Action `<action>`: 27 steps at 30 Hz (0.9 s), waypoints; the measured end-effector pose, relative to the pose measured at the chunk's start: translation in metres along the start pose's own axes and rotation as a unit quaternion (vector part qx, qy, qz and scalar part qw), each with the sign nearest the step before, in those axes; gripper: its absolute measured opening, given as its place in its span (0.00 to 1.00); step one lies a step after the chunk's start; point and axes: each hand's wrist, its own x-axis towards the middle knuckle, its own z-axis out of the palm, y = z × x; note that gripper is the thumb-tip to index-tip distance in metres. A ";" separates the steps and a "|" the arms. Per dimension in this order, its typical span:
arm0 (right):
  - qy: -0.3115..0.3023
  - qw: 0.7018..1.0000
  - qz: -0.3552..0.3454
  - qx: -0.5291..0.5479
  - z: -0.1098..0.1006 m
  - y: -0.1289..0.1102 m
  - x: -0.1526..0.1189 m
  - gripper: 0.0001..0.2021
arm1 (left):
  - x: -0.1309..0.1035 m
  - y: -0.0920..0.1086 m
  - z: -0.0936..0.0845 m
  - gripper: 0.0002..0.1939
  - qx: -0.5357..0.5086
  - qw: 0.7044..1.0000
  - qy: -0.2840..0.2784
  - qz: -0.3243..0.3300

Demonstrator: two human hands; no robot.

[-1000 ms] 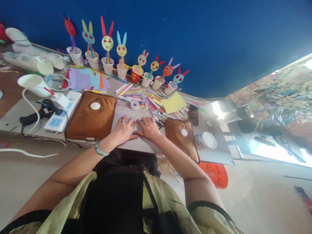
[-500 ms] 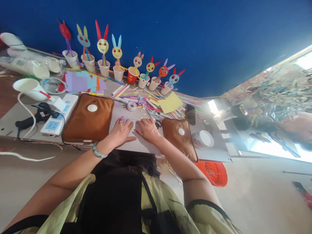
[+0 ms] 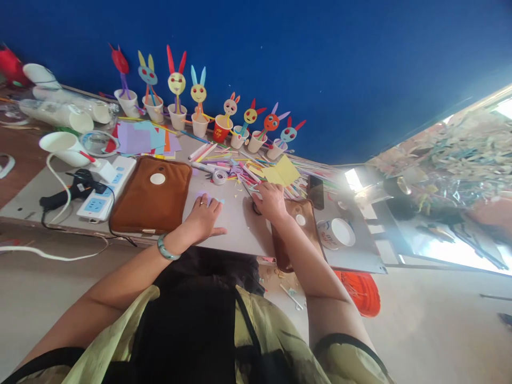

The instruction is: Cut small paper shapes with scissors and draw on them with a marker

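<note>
My left hand (image 3: 204,220) lies on the grey table top (image 3: 236,229), fingers slightly curled, thumb stretched out to the right, nothing held. A brown hot-water bag (image 3: 150,197) is just left of it. My right hand (image 3: 272,202) reaches over the dark handles of a pair of scissors (image 3: 256,207), fingers apart and partly bent. Its fingertips come close to a folded yellow paper sheet (image 3: 286,170) and a heap of colored strips; I see no grip on either. A second brown bag (image 3: 285,242) lies partly under my right forearm. A tape roll (image 3: 220,177) rests between the hands, farther back.
Several paper cups with rabbit-faced figures, one a red cup (image 3: 222,129), line the blue wall (image 3: 256,80). At left are colored paper (image 3: 134,137), a power strip (image 3: 106,192) and a black glue gun (image 3: 66,194). A phone (image 3: 316,192) and white tub (image 3: 342,233) stand right.
My right hand has lifted off the table beside my left hand and moved right and back, over the scissors. My left hand stays in place; the view has shifted slightly.
</note>
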 end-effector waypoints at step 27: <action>-0.033 0.993 -0.105 0.032 0.050 -0.113 0.165 0.13 | -0.005 0.002 0.004 0.46 0.005 0.999 0.049 0.010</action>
